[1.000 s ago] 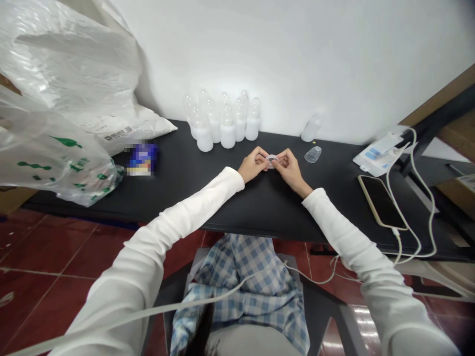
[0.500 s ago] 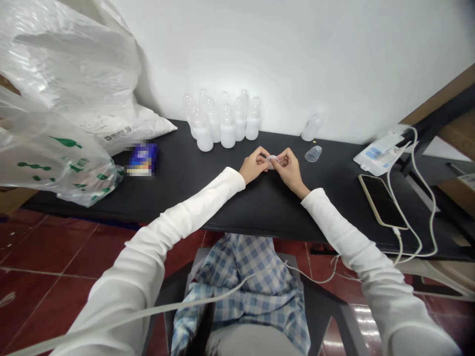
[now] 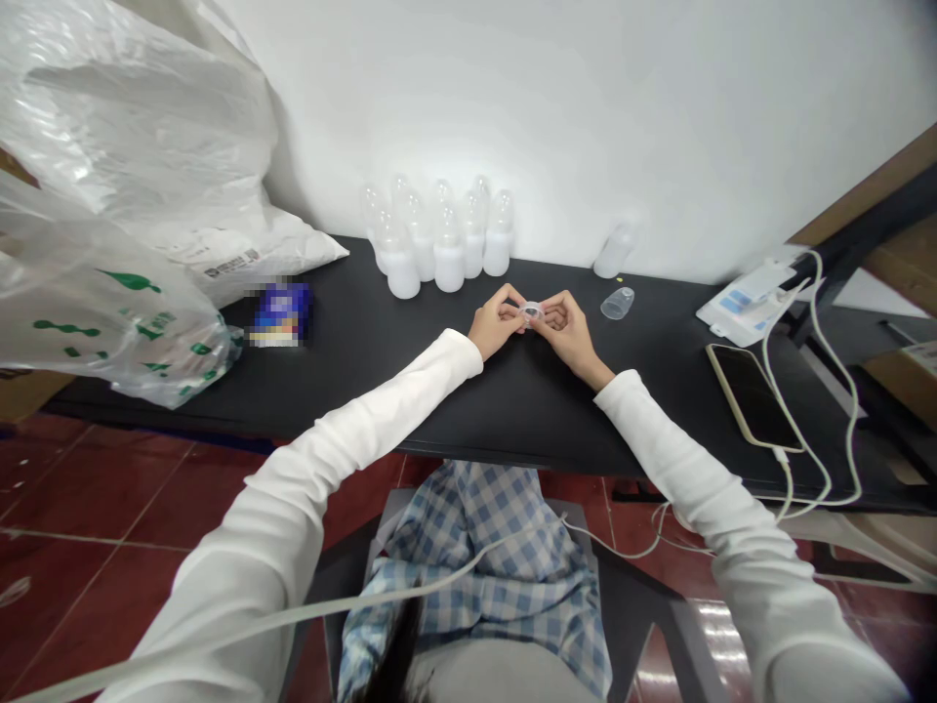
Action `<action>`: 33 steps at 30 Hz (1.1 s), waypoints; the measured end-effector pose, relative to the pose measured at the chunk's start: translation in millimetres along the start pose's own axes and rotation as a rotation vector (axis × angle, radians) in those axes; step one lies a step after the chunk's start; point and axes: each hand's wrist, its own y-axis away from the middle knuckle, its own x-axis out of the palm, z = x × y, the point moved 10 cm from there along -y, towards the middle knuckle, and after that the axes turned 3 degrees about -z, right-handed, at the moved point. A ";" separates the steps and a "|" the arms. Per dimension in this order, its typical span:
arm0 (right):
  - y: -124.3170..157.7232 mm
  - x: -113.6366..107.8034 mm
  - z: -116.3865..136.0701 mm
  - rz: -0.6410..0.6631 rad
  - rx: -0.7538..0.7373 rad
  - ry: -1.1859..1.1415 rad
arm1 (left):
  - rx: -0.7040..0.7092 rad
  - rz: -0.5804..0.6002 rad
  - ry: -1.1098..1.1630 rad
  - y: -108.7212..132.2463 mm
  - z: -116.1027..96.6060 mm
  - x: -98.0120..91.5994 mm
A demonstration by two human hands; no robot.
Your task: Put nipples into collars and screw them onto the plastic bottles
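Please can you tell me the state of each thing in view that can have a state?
Left bare hand: pinching the ring.
Right bare hand: pinching the same ring.
Small clear plastic ring: held between both hands.
White plastic baby bottles: standing upright in two rows.
Clear plastic dome cap: lying on its side.
Black smartphone with gold edge: lying flat, screen dark, cable attached.

And on the black tabletop (image 3: 366, 337), milky-white plastic baby bottles (image 3: 449, 256) crowd the wall, a clear plastic bottle cap (image 3: 617, 304) lies just beside them, and a gold-edged smartphone (image 3: 753, 397) sits out right!
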 end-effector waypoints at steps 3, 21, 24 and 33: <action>0.9 0.5 2.4 -0.010 -0.016 -0.005 | 0.019 -0.007 -0.036 2.4 -6.0 -0.3; 7.9 0.7 20.8 -0.071 -0.101 0.161 | 0.057 -0.007 -0.029 6.4 -15.6 5.8; 4.6 -0.7 18.8 -0.024 -0.086 0.150 | 0.031 -0.015 0.025 3.6 -9.3 4.6; -2.0 -13.9 0.3 -0.004 0.027 0.019 | 0.002 -0.011 0.121 -5.0 -8.5 -0.9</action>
